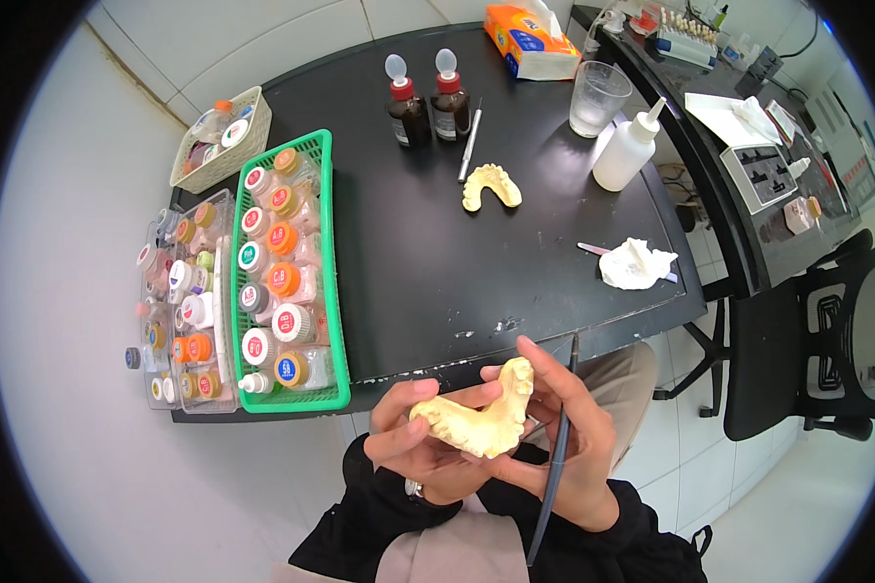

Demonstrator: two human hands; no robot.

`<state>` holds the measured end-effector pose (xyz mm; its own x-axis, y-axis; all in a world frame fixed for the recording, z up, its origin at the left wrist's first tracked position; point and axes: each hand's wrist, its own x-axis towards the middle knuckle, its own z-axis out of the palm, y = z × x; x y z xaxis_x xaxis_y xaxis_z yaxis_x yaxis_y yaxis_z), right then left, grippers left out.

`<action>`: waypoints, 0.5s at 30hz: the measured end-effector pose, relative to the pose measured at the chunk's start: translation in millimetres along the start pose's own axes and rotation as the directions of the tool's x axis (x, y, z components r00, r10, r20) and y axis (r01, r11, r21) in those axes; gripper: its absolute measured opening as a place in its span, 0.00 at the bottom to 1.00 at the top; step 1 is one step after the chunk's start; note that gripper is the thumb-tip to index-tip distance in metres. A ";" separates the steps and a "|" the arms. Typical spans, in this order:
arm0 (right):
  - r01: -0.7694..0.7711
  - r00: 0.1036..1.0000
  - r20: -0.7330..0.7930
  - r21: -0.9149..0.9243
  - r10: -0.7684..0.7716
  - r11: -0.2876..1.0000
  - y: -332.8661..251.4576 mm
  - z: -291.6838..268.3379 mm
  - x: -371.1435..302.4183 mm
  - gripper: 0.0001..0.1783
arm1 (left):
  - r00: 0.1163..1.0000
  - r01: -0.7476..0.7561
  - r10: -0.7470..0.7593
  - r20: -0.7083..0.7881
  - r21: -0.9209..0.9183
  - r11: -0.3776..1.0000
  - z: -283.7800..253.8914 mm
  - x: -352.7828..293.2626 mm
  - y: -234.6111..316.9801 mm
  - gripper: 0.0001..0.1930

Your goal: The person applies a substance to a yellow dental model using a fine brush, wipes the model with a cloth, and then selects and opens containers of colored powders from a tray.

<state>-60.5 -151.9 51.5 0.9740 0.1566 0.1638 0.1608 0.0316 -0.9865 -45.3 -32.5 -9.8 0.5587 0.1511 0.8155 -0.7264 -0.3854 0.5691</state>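
A pale yellow plaster dental model (pixel 486 422), shaped like a curved arch, is held between both my hands above my lap, just off the table's near edge. My left hand (pixel 428 457) grips its left end, thumb and fingers wrapped round it. My right hand (pixel 578 442) closes on its right side and also carries a thin dark pen-like tool (pixel 554 466), which slants down across the palm. A second yellow dental model (pixel 491 188) lies on the black table (pixel 428 262), next to a slim metal-tipped instrument (pixel 471 144).
A green basket (pixel 334 282) of small capped jars stands at left, beside a clear box (pixel 226 291) and a cream basket (pixel 253 136). Farther back are two brown bottles (pixel 411 117), a tissue pack (pixel 533 44), a glass (pixel 598 102) and a white squeeze bottle (pixel 627 151). Crumpled tissue (pixel 636 264) lies at right.
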 end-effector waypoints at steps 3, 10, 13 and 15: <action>0.046 0.997 -0.062 0.005 -0.045 0.999 -1.4 3.1 -2.8 0.45 | 0.997 0.059 -0.064 -0.034 -0.145 0.988 0.5 -4.5 2.6 0.43; 0.016 0.995 -0.101 0.069 -0.009 0.997 1.1 1.0 -8.2 0.45 | 0.996 0.063 -0.038 0.077 -0.355 0.933 -5.4 -9.8 -0.6 0.43; 0.010 0.994 -0.107 0.035 -0.006 0.999 2.0 -3.0 -7.2 0.45 | 0.992 0.111 -0.067 0.104 -0.510 0.853 -4.2 -9.9 3.7 0.40; 0.012 0.993 -0.116 -0.019 -0.014 1.000 2.9 -7.7 -5.7 0.44 | 0.981 0.177 -0.102 0.166 -0.545 0.819 -7.9 -7.2 5.4 0.36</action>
<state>-64.3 -160.4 47.6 0.9835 0.0405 0.1761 0.1756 0.0149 -0.9843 -56.4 -28.5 -11.7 0.6886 0.0369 0.7242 -0.7142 0.2071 0.6686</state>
